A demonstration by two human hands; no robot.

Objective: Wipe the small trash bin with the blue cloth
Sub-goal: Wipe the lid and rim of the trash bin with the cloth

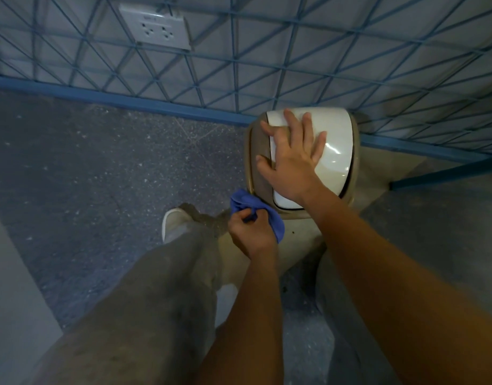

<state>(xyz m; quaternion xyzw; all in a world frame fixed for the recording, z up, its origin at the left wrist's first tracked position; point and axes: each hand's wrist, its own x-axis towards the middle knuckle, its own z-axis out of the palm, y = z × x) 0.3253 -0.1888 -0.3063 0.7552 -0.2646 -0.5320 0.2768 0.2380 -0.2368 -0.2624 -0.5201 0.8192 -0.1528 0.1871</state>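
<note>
The small trash bin (339,140) stands on the floor by the wall, beige with a glossy white swing lid. My right hand (292,159) lies flat on top of the lid, fingers spread and straight, thumb on the beige rim. My left hand (251,232) grips the bunched blue cloth (246,202) and holds it against the bin's near left side, just under the rim. The bin's lower body is hidden behind my arms.
A wall with blue criss-cross lines and a blue skirting (128,100) runs behind the bin, with a white double socket (156,30) up left. My grey-trousered leg and white shoe (174,222) stand left of the bin on speckled floor (86,162).
</note>
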